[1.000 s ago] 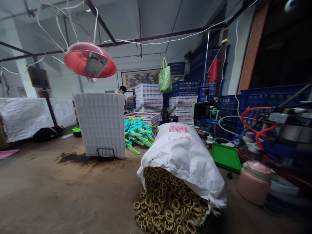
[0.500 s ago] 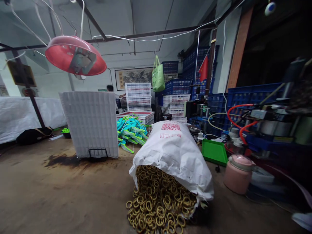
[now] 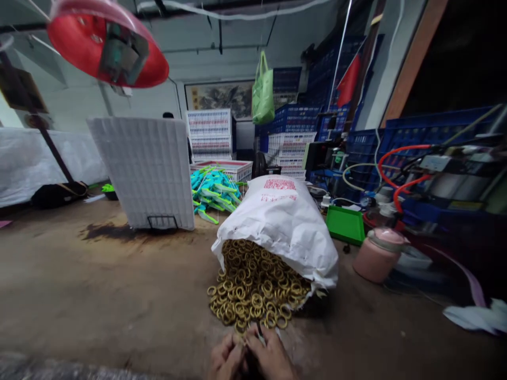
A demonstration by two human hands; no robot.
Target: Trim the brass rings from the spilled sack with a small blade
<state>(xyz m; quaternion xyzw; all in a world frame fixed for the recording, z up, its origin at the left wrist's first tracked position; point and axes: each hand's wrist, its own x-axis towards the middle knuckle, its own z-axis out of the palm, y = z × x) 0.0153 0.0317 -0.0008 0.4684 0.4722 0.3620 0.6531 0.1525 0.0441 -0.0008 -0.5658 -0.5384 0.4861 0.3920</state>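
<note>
Low in the head view, my left hand (image 3: pixel 226 358) and my right hand (image 3: pixel 271 354) are together just in front of a pile of brass-coloured rings (image 3: pixel 257 301). Both hands are closed, thumbs and fingertips meeting. A thin dark piece (image 3: pixel 259 328) sticks up from my right hand's fingers; its kind cannot be made out. What my left fingers pinch is hidden, though the nearest rings lie right at their tips. The rings spill from the open mouth of a white woven sack (image 3: pixel 281 221) that lies on its side on the worktable (image 3: pixel 158 301).
A white ribbed panel (image 3: pixel 144 174) stands left on a wire stand. Behind are blue-green plastic parts (image 3: pixel 216 192) and white crates (image 3: pixel 209 132). To the right are a green tray (image 3: pixel 345 224), a pink jar (image 3: pixel 379 256), a white cloth (image 3: pixel 477 316) and machinery with red hoses (image 3: pixel 402 153).
Both my hands have come into view at the bottom, by the rings. The camera has tipped downward, so the sack, panel and lamp sit higher in the picture.
</note>
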